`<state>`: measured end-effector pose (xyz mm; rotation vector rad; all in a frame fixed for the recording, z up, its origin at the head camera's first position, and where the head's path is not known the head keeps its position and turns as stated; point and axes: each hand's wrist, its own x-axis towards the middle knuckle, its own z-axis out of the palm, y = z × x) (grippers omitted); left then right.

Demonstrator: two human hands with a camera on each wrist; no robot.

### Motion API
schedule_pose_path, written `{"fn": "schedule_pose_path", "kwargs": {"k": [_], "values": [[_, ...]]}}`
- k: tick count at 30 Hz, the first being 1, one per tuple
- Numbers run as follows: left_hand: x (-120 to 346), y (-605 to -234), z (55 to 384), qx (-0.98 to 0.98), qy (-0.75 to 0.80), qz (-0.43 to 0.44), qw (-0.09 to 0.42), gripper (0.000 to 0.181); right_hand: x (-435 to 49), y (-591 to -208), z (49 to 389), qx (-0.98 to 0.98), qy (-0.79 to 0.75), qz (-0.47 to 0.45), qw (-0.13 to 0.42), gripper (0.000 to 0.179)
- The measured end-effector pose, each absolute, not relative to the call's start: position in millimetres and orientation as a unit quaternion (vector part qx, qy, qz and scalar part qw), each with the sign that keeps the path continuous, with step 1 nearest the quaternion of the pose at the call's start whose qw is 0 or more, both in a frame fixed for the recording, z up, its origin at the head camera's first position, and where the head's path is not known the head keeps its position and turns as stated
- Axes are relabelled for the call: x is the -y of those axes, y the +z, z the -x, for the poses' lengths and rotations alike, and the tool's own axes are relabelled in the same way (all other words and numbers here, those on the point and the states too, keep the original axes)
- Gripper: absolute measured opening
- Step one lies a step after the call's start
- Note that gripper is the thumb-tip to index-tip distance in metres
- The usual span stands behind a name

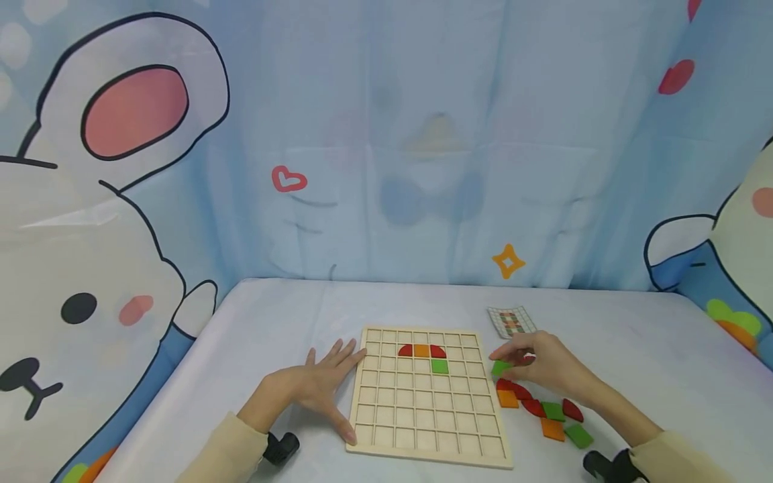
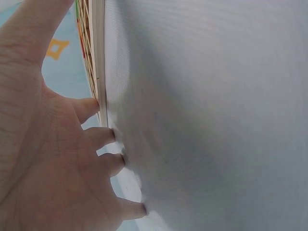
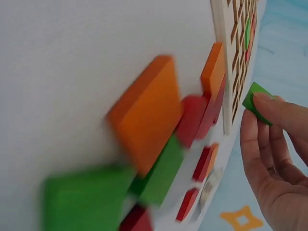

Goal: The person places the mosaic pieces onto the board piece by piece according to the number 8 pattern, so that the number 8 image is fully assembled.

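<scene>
A wooden grid board [image 1: 429, 457] lies on the table. In its upper cells sit an orange square [image 1: 421, 351] between two red rounded pieces, and a green square [image 1: 439, 366] below the right one. My left hand [image 1: 315, 390] is spread along the board's left side, with the thumb at the lower edge and a fingertip at the upper edge. Just right of the board, my right hand [image 1: 552, 365] pinches a green square tile [image 3: 257, 98] between thumb and fingers, raised off the table in the right wrist view.
Loose pieces lie right of the board: orange squares [image 1: 552, 429], green squares [image 1: 580, 437] and red rounded pieces [image 1: 572, 410]. Behind the right hand lies a small pattern card [image 1: 508, 320]. A printed blue curtain [image 1: 362, 235] hangs behind the table.
</scene>
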<state>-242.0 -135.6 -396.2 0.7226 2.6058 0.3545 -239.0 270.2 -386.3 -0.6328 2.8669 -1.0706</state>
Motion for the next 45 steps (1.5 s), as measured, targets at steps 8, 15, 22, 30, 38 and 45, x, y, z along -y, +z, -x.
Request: {"fn": "schedule_pose_path", "kwargs": {"k": [8,15,22,30,38,45], "values": [[133.1,-396.3,240.9,-0.931,0.138,-0.264,0.211,0.133,-220.9,-384.4,257.8,-0.877,-0.389,0.282,0.02,0.019],[132.3,-396.6,240.5,-0.934,0.133,-0.258,0.208,0.134,-184.9,-386.9,271.2,-0.858,-0.403,0.316,0.038,0.018],[132.6,-398.2,241.2,-0.935,0.13,-0.255,0.208,0.133,-154.9,-389.1,279.4,-0.848,-0.39,0.356,0.039,0.016],[132.4,-397.3,240.7,-0.935,0.129,-0.255,0.209,0.133,-142.6,-393.9,279.2,-0.85,-0.373,0.369,0.041,0.013],[132.2,-396.5,242.5,-0.936,0.121,-0.253,0.211,0.134,-141.8,-395.4,278.2,-0.853,-0.373,0.362,0.042,0.014],[132.4,-395.5,243.0,-0.939,0.116,-0.248,0.21,0.134,-136.3,-392.7,279.3,-0.861,-0.357,0.36,0.039,0.015]]}}
